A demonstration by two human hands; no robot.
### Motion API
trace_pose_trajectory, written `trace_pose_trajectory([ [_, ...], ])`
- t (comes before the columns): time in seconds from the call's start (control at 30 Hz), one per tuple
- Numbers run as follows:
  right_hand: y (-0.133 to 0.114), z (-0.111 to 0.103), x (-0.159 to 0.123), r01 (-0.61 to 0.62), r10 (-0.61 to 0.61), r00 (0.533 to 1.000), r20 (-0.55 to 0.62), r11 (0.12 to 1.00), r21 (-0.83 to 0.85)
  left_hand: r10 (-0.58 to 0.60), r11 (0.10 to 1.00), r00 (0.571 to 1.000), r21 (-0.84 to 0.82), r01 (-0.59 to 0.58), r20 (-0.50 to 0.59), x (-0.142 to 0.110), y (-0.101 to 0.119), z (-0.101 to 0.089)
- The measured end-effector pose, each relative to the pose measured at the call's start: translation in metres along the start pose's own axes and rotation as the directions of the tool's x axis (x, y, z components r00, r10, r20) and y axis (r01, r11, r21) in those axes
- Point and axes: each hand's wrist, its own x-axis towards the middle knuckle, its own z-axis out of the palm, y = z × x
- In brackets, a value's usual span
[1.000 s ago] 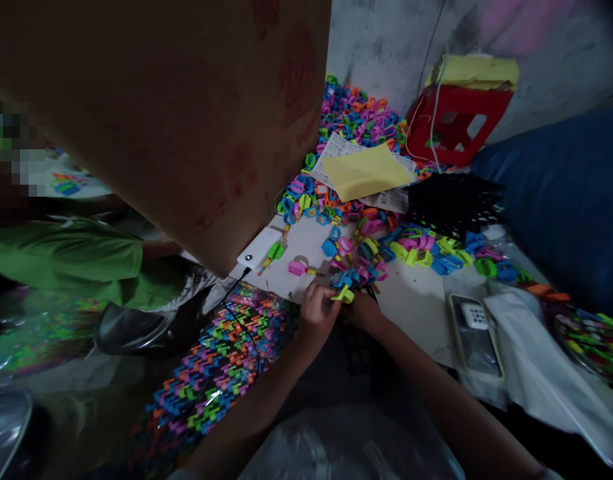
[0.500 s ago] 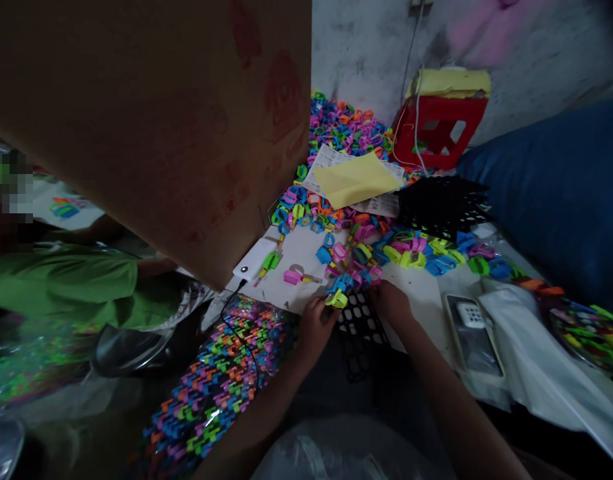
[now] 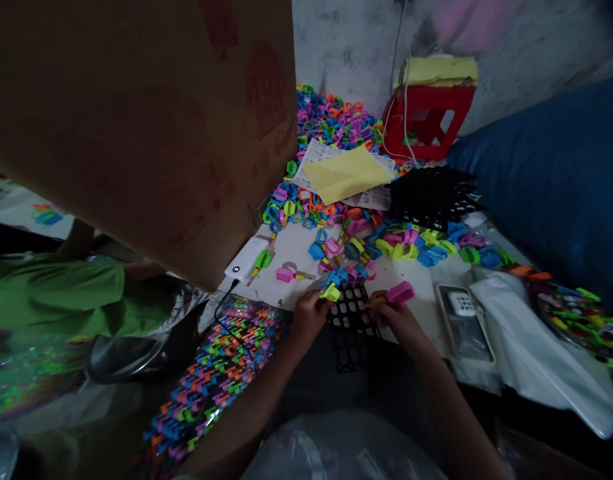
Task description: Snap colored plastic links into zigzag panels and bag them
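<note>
My left hand is closed at the left edge of a black plastic grid, with a yellow-green toy watch at its fingertips. My right hand pinches the yellowish strap end of a pink toy watch, whose pink part sticks out to the right above the knuckles. The grid, full of rounded openings, hangs over the table's front edge between both hands. Just beyond it lie blue, pink and yellow toy watches in a loose heap. Shadow partly hides the fingertips.
A large cardboard box stands at left, beside a white power bank with a cable. Yellow paper and black grids lie farther back. A phone and white plastic bags lie right. Another person's green-clothed leg is at far left.
My right hand has come up with a pink toy watch held over the grid's right side. My left hand remains by the yellow-green one. The whole view has shifted slightly.
</note>
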Motion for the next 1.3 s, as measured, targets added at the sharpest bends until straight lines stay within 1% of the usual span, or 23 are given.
trace_pose_trajectory([
  [0.07,-0.002,0.022,0.004,0.046,-0.042,0.996,0.074,0.997,-0.064,0.005,1.000,1.000,-0.030,-0.005,0.012,0.000,-0.001,-0.001],
  [0.13,-0.001,0.037,0.012,0.163,-0.146,0.984,0.097,0.966,-0.201,0.015,0.999,1.000,-0.048,-0.014,0.012,0.000,-0.002,-0.001],
  [0.2,0.002,0.045,0.022,0.282,-0.250,0.958,0.138,0.904,-0.321,0.021,0.998,1.000,-0.058,-0.021,0.005,0.000,-0.003,-0.001],
  [0.27,0.007,0.048,0.030,0.337,-0.273,0.939,0.210,0.857,-0.390,0.024,0.998,1.000,-0.065,-0.024,0.003,0.000,-0.003,-0.001],
  [0.3,0.010,0.048,0.033,0.344,-0.267,0.935,0.233,0.843,-0.414,0.026,0.997,1.000,-0.068,-0.025,0.005,0.000,-0.003,-0.001],
  [0.37,0.014,0.046,0.036,0.332,-0.258,0.941,0.220,0.833,-0.444,0.031,0.997,0.999,-0.073,-0.030,0.012,0.001,-0.003,-0.001],
  [0.43,0.016,0.044,0.036,0.311,-0.252,0.949,0.190,0.850,-0.425,0.037,0.997,0.999,-0.076,-0.035,0.023,0.001,-0.004,-0.002],
  [0.53,0.018,0.043,0.031,0.246,-0.208,0.969,0.136,0.882,-0.403,0.036,0.998,0.999,-0.061,-0.033,0.039,0.002,-0.005,-0.002],
  [0.63,0.018,0.045,0.028,0.227,-0.208,0.974,0.093,0.847,-0.480,0.027,0.999,0.999,-0.047,-0.024,0.043,0.001,-0.006,-0.002],
  [0.67,0.019,0.045,0.028,0.229,-0.209,0.973,0.097,0.843,-0.487,0.025,0.998,0.999,-0.050,-0.023,0.045,0.001,-0.006,-0.003],
  [0.77,0.019,0.047,0.030,0.235,-0.196,0.971,0.138,0.889,-0.392,0.020,0.997,0.998,-0.070,-0.016,0.055,0.001,-0.006,-0.003],
  [0.83,0.018,0.047,0.032,0.244,-0.210,0.968,0.139,0.921,-0.305,0.019,0.997,0.998,-0.077,-0.014,0.063,0.001,-0.005,-0.004],
  [0.9,0.017,0.047,0.033,0.263,-0.232,0.962,0.141,0.924,-0.277,0.023,0.997,0.997,-0.080,-0.018,0.069,0.002,-0.005,-0.004],
  [1.0,0.018,0.046,0.036,0.294,-0.241,0.952,0.187,0.889,-0.351,0.023,0.994,0.996,-0.112,-0.013,0.091,0.001,-0.005,-0.004],
  [1.07,0.020,0.045,0.038,0.305,-0.236,0.949,0.211,0.856,-0.417,-0.002,0.989,0.996,-0.150,0.015,0.090,-0.002,-0.006,-0.004],
  [1.17,0.017,0.044,0.042,0.319,-0.211,0.943,0.257,0.796,-0.514,-0.041,0.972,0.999,-0.230,0.047,0.034,-0.010,-0.003,-0.010],
  [1.23,0.011,0.045,0.045,0.348,-0.199,0.930,0.309,0.748,-0.565,-0.028,0.958,0.999,-0.286,0.022,-0.016,-0.012,0.005,-0.019],
  [1.3,0.003,0.046,0.048,0.402,-0.213,0.906,0.367,0.705,-0.583,0.033,0.951,0.999,-0.306,-0.041,-0.032,-0.009,0.020,-0.029],
])
